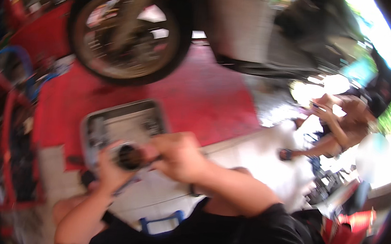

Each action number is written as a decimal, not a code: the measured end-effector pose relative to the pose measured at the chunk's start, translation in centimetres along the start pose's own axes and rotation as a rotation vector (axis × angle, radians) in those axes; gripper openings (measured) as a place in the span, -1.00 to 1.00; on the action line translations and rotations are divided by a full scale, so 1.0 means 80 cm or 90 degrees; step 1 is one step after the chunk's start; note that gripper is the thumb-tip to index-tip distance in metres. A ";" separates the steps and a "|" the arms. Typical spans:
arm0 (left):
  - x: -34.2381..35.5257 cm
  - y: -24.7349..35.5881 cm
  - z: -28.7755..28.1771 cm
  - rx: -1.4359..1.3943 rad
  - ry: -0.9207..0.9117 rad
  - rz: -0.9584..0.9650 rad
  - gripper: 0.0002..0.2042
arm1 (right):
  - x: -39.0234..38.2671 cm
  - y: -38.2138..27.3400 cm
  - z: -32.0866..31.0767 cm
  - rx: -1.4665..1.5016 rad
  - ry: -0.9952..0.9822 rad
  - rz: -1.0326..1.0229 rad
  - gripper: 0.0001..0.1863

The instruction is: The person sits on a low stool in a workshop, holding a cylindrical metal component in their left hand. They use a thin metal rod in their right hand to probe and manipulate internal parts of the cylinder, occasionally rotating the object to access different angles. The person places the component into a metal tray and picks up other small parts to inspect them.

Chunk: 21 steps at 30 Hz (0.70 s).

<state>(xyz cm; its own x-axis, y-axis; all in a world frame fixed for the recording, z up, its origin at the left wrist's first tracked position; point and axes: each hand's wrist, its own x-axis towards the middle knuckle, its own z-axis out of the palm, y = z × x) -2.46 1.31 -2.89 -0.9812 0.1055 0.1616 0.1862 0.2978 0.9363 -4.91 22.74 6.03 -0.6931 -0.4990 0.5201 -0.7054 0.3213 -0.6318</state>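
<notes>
A dark, hollow round part (130, 156) with a light rim is held in my left hand (109, 172), its opening facing up. My fingers wrap around its left side. At the part's right edge is my right hand (179, 157), its fingers closed together. Something small and dark seems to stick out from them, but motion blur hides what it is. Just beyond both hands lies a grey metal tray (84, 135) with several small metal parts along its sides.
A motorcycle wheel (129, 75) stands ahead on a red platform (207, 95). Red shelving (5, 127) is on the left. A small blue stool (160, 221) is below me. Another person (353, 120) sits at the right, holding a small object.
</notes>
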 end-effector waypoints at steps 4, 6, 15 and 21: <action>-0.016 -0.011 0.004 -0.037 0.143 0.094 -0.35 | 0.010 0.001 0.018 0.017 0.038 -0.052 -0.82; -0.007 -0.017 0.012 0.076 0.155 0.133 -0.33 | 0.005 0.004 0.008 0.029 0.042 -0.008 -0.79; 0.012 0.021 -0.019 0.243 0.063 0.318 -0.52 | -0.001 0.008 0.030 0.097 0.076 0.020 -0.72; 0.015 0.045 0.001 0.214 0.105 0.320 -0.66 | 0.001 0.003 0.048 0.006 -0.007 0.044 -0.71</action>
<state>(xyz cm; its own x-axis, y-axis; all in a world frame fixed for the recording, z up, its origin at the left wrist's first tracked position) -2.99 2.57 0.61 -0.7590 0.1702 0.6284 0.6069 0.5344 0.5883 -4.55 19.68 3.70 -0.7381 -0.4847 0.4693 -0.6550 0.3477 -0.6709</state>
